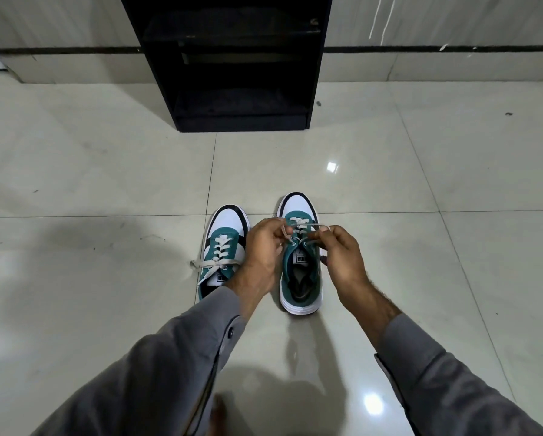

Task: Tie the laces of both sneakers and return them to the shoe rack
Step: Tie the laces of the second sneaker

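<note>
Right sneaker (301, 265): toe toward rack (232, 64), laces (301, 226) crossing its long axis. Left hand (263, 247) and right hand (342, 256) each pinch a lace end. Left sneaker (224, 247): beside it, lace ends loose, nearer left hand.

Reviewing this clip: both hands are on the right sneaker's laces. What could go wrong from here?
1. Both the left hand and the right hand pinch the laces of the right sneaker near their ends; a slip could probably undo the half-formed knot.
2. The left sneaker has loose lace ends trailing on the floor, so it could be carried to the shoe rack untied.
</note>
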